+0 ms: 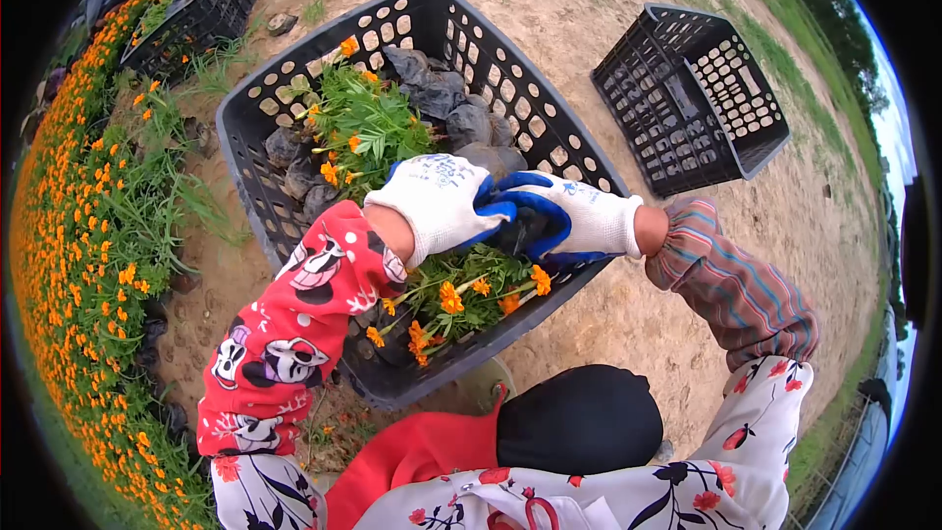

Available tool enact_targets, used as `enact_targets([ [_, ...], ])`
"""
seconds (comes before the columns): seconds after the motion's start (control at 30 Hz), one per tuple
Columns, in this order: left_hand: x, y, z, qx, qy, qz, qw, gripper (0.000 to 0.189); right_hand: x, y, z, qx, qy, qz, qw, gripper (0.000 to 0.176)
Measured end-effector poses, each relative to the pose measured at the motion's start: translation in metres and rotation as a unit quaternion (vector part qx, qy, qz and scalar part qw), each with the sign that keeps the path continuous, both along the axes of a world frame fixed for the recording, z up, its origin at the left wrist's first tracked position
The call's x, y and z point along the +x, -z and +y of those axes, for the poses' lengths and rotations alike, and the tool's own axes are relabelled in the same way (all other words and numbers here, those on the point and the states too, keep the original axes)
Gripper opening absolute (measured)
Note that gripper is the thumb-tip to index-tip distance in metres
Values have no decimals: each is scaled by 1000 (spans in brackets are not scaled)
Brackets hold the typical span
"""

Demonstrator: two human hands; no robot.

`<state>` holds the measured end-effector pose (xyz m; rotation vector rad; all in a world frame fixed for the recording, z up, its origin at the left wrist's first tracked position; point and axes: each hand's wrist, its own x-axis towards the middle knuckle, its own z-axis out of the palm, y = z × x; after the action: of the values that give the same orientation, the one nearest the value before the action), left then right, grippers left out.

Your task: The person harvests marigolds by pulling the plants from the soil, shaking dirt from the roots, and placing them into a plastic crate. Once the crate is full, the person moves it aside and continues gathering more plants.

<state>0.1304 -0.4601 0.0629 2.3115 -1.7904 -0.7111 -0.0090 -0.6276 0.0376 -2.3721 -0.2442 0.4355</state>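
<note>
Inside a large black plastic crate (599, 162), both of my hands wear white gloves with blue palms. My left hand (444, 198) and my right hand (574, 216) come together, fingers curled around a black nursery bag (526, 232) that is partly hidden between them. Orange marigolds (453, 296) with green leaves spread below the hands at the crate's near side. Another clump of marigold plants (365, 123) lies beyond my left hand. Dark, soil-filled bags (471, 126) lie on their sides along the crate's far wall.
To the right, a second black crate (677, 103) is tipped on the sandy ground (814, 236). A dense bed of orange marigolds (74, 265) runs along the left. At the back left, another crate (201, 25) holds plants and dark bags.
</note>
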Motion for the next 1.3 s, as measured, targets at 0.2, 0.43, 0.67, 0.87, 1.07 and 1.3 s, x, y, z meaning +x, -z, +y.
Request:
enact_targets([
  [0.2, -60, 29, 8, 118, 90, -58, 987, 56, -6, -16, 26, -317, -52, 35, 946, 68],
  [0.43, -63, 66, 9, 182, 16, -140, 973, 45, 22, 29, 37, -282, -56, 38, 957, 65],
  [0.67, -64, 109, 19, 204, 5, -141, 969, 29, 66, -30, 51, -217, 67, -216, 950, 54],
  [0.87, -39, -6, 100, -80, -30, -6, 996, 28, 89, 95, 37, -429, -56, -58, 900, 74],
  [1.07, -1, 16, 290, -390, -268, -39, 880, 31, 78, 72, 29, -329, -11, -200, 923, 49],
  [1.3, -48, 155, 567, 269, -543, -6, 795, 40, 102, -30, 217, -19, 40, -217, 975, 41],
])
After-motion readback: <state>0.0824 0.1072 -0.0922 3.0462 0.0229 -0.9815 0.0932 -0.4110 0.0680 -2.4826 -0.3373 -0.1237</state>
